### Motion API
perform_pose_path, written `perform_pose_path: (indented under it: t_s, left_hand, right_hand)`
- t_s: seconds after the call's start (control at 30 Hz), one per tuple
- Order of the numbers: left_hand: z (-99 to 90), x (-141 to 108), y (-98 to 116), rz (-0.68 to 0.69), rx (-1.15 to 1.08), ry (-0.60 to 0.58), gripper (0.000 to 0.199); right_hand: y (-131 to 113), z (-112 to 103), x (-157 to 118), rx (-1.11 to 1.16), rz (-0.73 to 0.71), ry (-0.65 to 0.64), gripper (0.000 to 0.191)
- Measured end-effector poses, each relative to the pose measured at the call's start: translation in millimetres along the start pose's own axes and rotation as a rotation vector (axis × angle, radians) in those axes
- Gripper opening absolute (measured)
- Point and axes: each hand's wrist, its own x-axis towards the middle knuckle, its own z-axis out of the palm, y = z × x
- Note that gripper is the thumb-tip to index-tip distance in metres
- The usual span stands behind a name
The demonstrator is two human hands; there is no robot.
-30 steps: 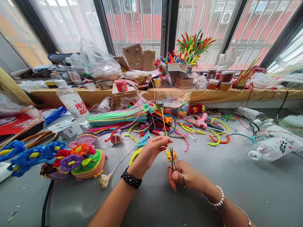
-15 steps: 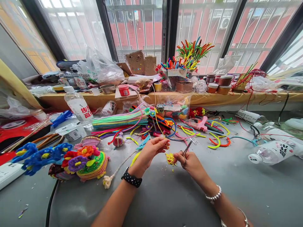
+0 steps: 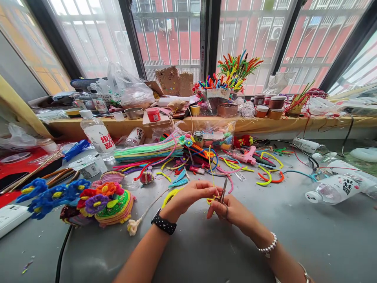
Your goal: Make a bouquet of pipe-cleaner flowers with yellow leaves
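Note:
My left hand [image 3: 193, 195], with a dark dotted watch band at the wrist, pinches a thin yellow pipe cleaner [image 3: 211, 167] that stands up above the fingertips. Small scissors [image 3: 224, 189] are gripped in my right hand [image 3: 237, 211], their blades pointing up and away from me. Both hands meet at the middle of the grey table, fingertips close together around the yellow strand. A small heap of yellow fuzz clippings [image 3: 209, 201] lies beneath them, mostly covered. Left of my left wrist rests a cream flower on a stem [image 3: 134, 226].
Fuzzy flowers [image 3: 97, 204] form a colourful cluster on the left. Behind the hands lie a bundle of pipe cleaners [image 3: 144, 152] and a pink glue gun [image 3: 246, 155]. Plastic bottles [image 3: 338, 189] lie on the right, while another bottle [image 3: 98, 135] stands at left. A cluttered ledge [image 3: 171, 126] runs along the window.
My right hand has moved left with the scissors, up to my left fingertips. My left hand has shifted slightly right and lower, and the yellow strand now stands more upright.

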Motion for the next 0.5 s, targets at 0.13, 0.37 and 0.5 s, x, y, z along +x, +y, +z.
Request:
perform_pose_path:
  t_s: [0.13,0.37,0.5]
  left_hand:
    - [0.8,-0.2,-1.2,-0.016,0.04,-0.036,0.022]
    - [-1.7,0.5,-5.4,-0.015,-0.065,-0.048,0.022]
    - [-1.3,-0.9,-3.9,-0.02,-0.061,-0.064,0.023]
  right_hand:
    - [0.2,1.9,0.3,-0.093,-0.015,0.011,0.052]
    - [5.5,-4.7,1.0,-0.005,0.039,-0.097,0.048]
    - [4.9,-7.1,-2.1,0.075,-0.021,-0.191,0.049]
